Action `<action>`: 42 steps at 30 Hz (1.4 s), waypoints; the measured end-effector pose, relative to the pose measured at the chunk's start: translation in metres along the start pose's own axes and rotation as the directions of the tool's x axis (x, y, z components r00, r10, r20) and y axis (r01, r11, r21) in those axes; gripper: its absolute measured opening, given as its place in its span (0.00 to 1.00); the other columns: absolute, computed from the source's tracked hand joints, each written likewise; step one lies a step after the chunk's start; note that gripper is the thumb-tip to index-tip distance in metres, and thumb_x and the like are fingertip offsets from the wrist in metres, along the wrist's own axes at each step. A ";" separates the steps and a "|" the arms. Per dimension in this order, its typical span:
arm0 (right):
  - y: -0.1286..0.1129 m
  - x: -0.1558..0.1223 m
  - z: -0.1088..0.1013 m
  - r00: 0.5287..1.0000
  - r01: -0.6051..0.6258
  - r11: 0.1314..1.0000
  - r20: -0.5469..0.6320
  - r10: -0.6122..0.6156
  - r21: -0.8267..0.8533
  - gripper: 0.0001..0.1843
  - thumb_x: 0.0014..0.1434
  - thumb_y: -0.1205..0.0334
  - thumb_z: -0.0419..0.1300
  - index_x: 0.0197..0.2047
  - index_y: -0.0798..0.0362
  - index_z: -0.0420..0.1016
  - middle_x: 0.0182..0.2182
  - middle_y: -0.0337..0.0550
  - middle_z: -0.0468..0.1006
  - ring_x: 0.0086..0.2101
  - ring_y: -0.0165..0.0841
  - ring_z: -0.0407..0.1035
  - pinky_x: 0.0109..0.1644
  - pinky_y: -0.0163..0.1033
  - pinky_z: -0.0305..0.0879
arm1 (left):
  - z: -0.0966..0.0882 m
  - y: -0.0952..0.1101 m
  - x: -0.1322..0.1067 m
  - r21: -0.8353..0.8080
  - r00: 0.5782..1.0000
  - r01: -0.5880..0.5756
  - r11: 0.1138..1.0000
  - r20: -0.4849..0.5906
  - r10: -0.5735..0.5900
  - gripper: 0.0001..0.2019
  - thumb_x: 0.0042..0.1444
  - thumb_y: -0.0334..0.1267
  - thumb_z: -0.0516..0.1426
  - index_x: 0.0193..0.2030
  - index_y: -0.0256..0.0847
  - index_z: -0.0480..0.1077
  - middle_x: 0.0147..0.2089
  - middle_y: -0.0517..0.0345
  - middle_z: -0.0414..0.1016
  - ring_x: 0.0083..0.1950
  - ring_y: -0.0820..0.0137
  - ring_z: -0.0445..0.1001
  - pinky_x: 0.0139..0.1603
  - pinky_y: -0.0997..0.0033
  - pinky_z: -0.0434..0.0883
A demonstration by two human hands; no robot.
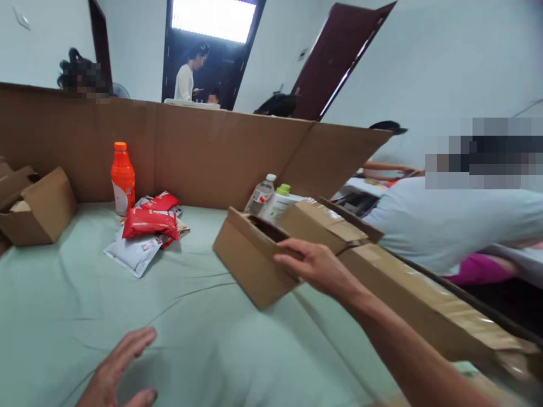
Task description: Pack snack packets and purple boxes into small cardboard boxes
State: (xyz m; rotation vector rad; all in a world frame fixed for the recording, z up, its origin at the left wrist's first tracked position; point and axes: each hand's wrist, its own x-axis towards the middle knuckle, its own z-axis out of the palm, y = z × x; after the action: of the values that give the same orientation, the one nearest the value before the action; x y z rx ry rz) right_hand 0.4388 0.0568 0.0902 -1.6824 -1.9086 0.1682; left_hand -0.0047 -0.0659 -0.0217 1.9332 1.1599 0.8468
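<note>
A small brown cardboard box (254, 265) stands slightly tilted on the pale green cloth, its top partly open and dark inside. My right hand (311, 263) grips the upper edge at its near right corner, fingers over the rim. My left hand (121, 367) is low at the left above the cloth, fingers and thumb apart, holding nothing. Beyond it lies a pile of packets: red ones (150, 223) on top of a silvery-white one (133, 254). Behind them an orange bottle (123, 181) with an orange cap stands upright.
Behind the box stand a clear bottle (261, 195) and a white bottle with green cap (279, 203). Long taped boxes (416, 288) line the right side. Another open box (53, 206) sits left. A tall cardboard wall (203, 152) closes the back. A person in white (441, 220) leans in beyond the right side.
</note>
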 end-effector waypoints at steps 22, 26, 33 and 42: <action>-0.166 -0.075 0.030 0.595 0.592 0.799 0.611 -0.523 0.108 0.17 0.64 0.59 0.61 0.55 0.54 0.79 0.48 0.54 0.84 0.45 0.46 0.79 0.48 0.49 0.76 | -0.017 0.011 -0.017 -0.328 0.987 0.160 0.931 0.040 -0.155 0.67 0.42 0.60 0.73 0.79 0.56 0.33 0.80 0.50 0.48 0.74 0.41 0.58 0.70 0.39 0.63; -0.184 -0.072 0.047 0.554 0.599 0.790 0.644 -0.528 0.133 0.11 0.65 0.66 0.56 0.42 0.53 0.81 0.37 0.49 0.84 0.36 0.39 0.78 0.43 0.42 0.73 | -0.013 0.006 -0.019 -0.325 0.990 0.136 0.936 0.022 -0.136 0.66 0.44 0.58 0.73 0.79 0.56 0.34 0.81 0.49 0.44 0.77 0.39 0.52 0.72 0.37 0.57; -0.178 -0.080 0.072 0.559 0.627 0.772 0.630 -0.539 0.103 0.17 0.58 0.76 0.55 0.43 0.54 0.81 0.42 0.52 0.85 0.39 0.41 0.79 0.45 0.44 0.74 | -0.005 0.003 -0.019 -0.311 0.992 0.125 0.942 0.011 -0.128 0.69 0.42 0.60 0.73 0.80 0.47 0.33 0.80 0.41 0.44 0.78 0.40 0.50 0.76 0.41 0.51; -0.124 -0.048 -0.013 0.951 0.289 0.926 0.043 -0.308 0.242 0.11 0.64 0.56 0.59 0.42 0.35 0.84 0.29 0.37 0.84 0.23 0.41 0.76 0.19 0.43 0.72 | -0.034 -0.001 -0.030 -0.273 0.987 0.136 0.953 -0.047 -0.154 0.68 0.45 0.57 0.73 0.79 0.56 0.28 0.81 0.48 0.40 0.78 0.40 0.44 0.75 0.38 0.50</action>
State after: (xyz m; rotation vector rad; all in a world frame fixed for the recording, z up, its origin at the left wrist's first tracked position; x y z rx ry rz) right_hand 0.3392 -0.0161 0.1422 -1.2317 -2.0876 0.3296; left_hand -0.0446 -0.0848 -0.0100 1.5904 1.1462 0.9436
